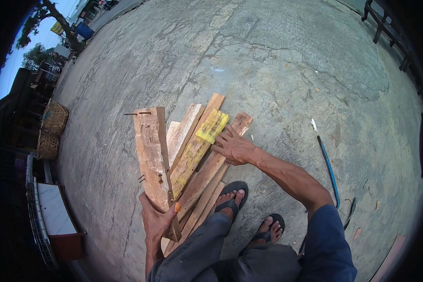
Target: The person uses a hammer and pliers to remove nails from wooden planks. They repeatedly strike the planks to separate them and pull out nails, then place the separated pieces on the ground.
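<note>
My left hand [156,217] is closed around the lower end of a thick wooden plank [150,150] tilted up off the others. Bent, rusty nails [144,113] stick out near its top, and more jut from its left side lower down. My right hand [235,146] reaches across to a plank with yellow paint [212,127] on its upper end. Its fingers curl over that plank's right edge; the fingertips are partly hidden. Beneath and beside them, several bare wooden planks [207,176] lie fanned out in a pile by my feet.
On the cracked concrete [277,94] to the right lies a blue metal bar [328,167] with a hooked lower end. A small white piece [314,125] lies by its tip. Woven baskets [54,116] stand at the far left, and a dark bench-like frame [385,26] at the far right.
</note>
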### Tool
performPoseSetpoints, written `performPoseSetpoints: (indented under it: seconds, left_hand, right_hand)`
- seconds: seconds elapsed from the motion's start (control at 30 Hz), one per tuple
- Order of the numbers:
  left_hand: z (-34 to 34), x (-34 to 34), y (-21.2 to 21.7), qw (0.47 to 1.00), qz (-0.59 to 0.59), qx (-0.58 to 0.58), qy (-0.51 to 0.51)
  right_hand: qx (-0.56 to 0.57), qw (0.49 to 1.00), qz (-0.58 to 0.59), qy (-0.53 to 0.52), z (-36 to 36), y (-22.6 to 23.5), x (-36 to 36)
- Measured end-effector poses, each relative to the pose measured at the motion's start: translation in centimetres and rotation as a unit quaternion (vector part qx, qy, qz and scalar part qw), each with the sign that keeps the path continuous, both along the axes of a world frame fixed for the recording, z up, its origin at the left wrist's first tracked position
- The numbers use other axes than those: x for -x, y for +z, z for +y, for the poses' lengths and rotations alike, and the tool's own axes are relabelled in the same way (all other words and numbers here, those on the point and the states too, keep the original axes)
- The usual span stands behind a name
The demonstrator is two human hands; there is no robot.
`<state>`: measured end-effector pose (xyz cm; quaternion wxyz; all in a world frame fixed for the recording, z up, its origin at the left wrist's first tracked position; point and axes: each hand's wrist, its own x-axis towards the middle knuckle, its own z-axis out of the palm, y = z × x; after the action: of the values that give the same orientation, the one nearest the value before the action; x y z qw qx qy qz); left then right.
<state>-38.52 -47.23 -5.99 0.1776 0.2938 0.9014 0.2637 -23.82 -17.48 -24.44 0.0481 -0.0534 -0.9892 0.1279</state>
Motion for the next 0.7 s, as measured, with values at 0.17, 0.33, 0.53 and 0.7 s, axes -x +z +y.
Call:
performPoseSetpoints:
  seconds: [0.17,0.33,0.53,0.7]
  left_hand:
    - [5.5,-0.2,2.1,0.988,0.012,-0.031,-0.152]
    - [12.4,-3.7,3.2,0.955,0.039,-0.054,-0.288]
    - [19.2,-7.5,-3.3,0.912,0.005,0.011,-0.41]
    - [24.6,-10.4,-12.3,0.834,0.098,0.123,-0.528]
  right_hand:
    - [0.052,0.988,-0.025,-0.141,0.7,3.3,-13.4]
    - [0.075,0.901,0.028,-0.427,-1.9,4.5,-29.3]
    - [0.131,0.741,0.158,-0.639,-12.2,1.0,-27.3]
    - [0.122,0.672,0.131,-0.719,-15.7,-2.7,-22.8]
